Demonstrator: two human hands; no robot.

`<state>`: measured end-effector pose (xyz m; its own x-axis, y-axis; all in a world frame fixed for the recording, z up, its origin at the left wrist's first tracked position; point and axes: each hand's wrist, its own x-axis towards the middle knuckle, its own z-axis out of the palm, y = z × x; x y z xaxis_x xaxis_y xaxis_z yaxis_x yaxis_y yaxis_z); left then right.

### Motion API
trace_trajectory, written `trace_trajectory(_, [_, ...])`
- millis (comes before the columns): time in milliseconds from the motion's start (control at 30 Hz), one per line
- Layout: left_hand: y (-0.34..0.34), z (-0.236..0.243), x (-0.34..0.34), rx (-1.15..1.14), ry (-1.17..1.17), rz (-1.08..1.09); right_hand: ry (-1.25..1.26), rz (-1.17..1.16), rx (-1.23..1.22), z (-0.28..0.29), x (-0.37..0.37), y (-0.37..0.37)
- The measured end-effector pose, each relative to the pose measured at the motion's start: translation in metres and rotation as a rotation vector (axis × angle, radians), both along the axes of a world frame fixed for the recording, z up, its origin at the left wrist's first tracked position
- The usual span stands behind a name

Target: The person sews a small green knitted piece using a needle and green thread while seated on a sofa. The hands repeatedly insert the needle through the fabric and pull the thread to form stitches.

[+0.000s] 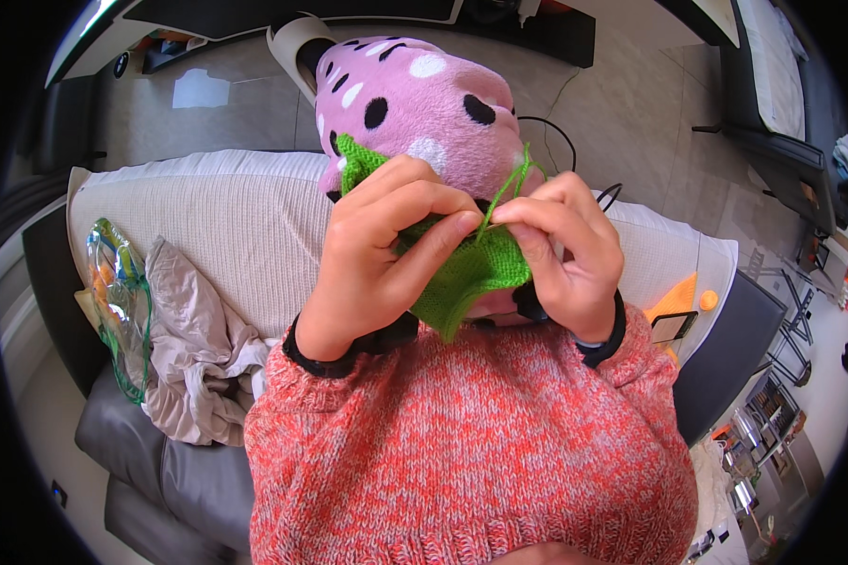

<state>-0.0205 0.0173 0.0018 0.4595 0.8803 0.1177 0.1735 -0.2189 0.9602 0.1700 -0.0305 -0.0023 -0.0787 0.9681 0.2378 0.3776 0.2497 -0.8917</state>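
Observation:
A piece of bright green knitting (476, 278) hangs between my hands, its one corner rising beyond the left fingers. My left hand (396, 240) is closed on its upper edge, thumb and forefinger pinched together. Opposite it, my right hand (570, 250) pinches what looks like a thin knitting needle, mostly hidden by the fingers. Both fingertips nearly meet at the knitting's top edge. A loose strand of green yarn (511, 193) runs up from there, beside the right forefinger. Under the work lies a pink fleece blanket (419, 104) with black and white spots, over my lap.
I sit on a dark leather sofa (132, 452) with a cream cover (226, 202). At left lie a clear bag with green edging (122, 301) and a crumpled beige cloth (188, 348). An orange item (674, 297) and a phone-like dark object (674, 327) lie at right. A black cord (565, 141) curves beyond.

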Motion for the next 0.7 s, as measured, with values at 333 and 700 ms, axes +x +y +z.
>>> trace_trajectory(333, [0.003,0.0,-0.002,-0.045,-0.019,-0.03,0.249,0.082,-0.282,-0.005,-0.002,0.007])
trace_trajectory(700, [0.001,-0.006,0.0,0.008,-0.074,0.021,-0.366,-0.167,0.053,0.03,-0.006,-0.012])
